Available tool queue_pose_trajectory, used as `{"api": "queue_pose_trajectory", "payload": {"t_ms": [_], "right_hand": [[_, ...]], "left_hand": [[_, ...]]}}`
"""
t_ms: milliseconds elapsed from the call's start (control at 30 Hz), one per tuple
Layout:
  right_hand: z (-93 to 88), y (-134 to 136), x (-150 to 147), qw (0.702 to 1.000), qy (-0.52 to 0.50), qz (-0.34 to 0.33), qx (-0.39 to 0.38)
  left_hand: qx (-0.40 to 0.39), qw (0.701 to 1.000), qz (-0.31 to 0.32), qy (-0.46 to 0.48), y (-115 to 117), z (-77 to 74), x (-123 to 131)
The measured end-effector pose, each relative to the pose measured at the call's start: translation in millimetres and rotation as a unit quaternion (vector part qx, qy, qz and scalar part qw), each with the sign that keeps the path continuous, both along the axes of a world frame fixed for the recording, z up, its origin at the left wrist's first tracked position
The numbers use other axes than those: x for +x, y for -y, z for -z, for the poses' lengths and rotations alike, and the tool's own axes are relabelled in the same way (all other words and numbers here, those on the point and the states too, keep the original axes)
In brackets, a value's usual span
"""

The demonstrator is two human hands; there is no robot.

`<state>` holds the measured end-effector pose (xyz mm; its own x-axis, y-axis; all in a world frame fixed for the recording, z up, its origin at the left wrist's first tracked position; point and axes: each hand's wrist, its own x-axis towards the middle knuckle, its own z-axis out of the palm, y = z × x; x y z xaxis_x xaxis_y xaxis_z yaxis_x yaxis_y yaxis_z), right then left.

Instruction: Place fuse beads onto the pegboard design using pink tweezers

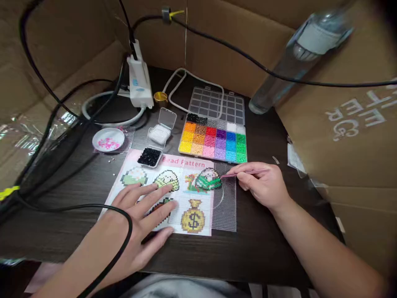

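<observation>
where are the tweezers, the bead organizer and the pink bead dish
tweezers (231,175): head view, shaft near tip
bead organizer (207,103): head view, open lid
pink bead dish (116,134): head view, bare inner wall

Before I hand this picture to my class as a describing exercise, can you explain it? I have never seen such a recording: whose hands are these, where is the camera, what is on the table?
There is no machine here: a person works with two bare hands, and the one camera sits on their head, looking forward and down. The left hand lies flat and open on a printed bead pattern sheet. The right hand pinches pink tweezers, their tip at a part-made green and white bead design on a clear pegboard. Behind lie an open bead box sorted by colour, a small tub of black beads, a tub of white beads and a dish of pink beads. A clear bottle leans against the cardboard at the back right.
</observation>
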<state>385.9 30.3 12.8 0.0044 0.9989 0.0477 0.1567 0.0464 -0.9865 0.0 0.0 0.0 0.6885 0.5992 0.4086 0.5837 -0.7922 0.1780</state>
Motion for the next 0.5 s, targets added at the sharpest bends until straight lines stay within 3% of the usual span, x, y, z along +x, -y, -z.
{"api": "queue_pose_trajectory", "payload": {"t_ms": [500], "right_hand": [[-6.3, 0.5, -0.1, 1.000, 0.016, -0.014, 0.007]], "left_hand": [[-0.018, 1.000, -0.008, 0.007, -1.3, 3.9, -0.1]]}}
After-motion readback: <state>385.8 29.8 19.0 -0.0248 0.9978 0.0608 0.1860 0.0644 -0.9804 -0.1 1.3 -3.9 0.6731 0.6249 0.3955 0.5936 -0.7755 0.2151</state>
